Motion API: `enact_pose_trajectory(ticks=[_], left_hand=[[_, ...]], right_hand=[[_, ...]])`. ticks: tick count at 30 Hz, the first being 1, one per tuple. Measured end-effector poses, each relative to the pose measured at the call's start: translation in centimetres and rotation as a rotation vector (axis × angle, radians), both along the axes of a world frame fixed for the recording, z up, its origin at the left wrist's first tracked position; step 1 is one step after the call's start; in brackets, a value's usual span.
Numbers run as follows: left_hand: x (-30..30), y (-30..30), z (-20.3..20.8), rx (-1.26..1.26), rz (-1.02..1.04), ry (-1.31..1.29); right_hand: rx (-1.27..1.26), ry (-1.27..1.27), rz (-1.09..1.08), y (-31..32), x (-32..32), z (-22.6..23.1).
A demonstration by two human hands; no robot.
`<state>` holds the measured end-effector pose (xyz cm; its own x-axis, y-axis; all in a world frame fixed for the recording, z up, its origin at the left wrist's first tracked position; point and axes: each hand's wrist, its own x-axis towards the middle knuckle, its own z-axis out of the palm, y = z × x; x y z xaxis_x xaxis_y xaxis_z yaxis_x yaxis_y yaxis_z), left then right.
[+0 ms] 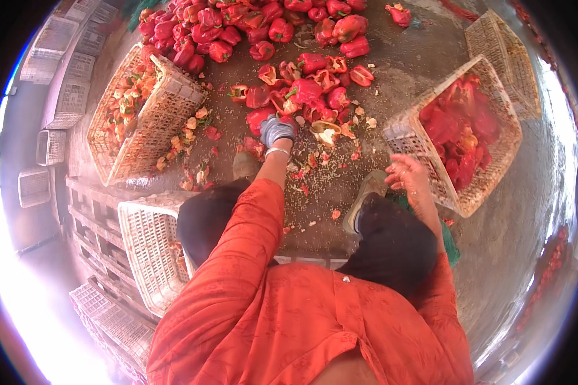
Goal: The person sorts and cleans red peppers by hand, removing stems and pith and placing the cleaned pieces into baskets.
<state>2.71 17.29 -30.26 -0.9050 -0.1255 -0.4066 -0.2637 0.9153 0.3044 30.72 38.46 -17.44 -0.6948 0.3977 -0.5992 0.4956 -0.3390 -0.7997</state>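
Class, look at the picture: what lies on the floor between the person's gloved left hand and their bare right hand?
In the head view, between the left hand and right hand lie scattered seeds and small pepper scraps on the floor; no whole pepper.

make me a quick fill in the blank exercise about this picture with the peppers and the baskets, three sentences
1. The left hand, which reaches into the pile of red peppers on the floor, wears a grey ____.
2. The bare right hand is at the rim of the basket that holds ____ pepper pieces.
3. The basket on the left holds pale cores and ____ trimmings.

Missing words: glove; red; orange
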Motion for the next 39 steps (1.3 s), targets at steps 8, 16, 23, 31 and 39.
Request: enact_pose_trajectory(ticks=[8,16,23,31,39], left_hand=[[-1.1,-0.2,-6.1,0.008,0.032,-0.105],[-1.1,-3.8,-14.2,0.518,0.048,-0.052],[-1.3,1.4,-5.9,0.289,-0.058,0.127],[-8.8,8.5,-2.0,-0.219,-0.973,0.157],[-9.3,8.1,-3.0,-0.023,-0.834,0.175]], right_hand=[[-0.082,-0.105,0.284,-1.0,-4.1,-5.1],[-0.097,-0.169,0.309,-2.1,-8.3,-7.5],[-0.056,-0.229,0.305,-2.6,-6.2,-8.8],[-0.173,-0.170,0.153,-1.0,-5.6,-9.6],[-0.038,-0.382,-0.211,1.2,10.8,-12.2]])
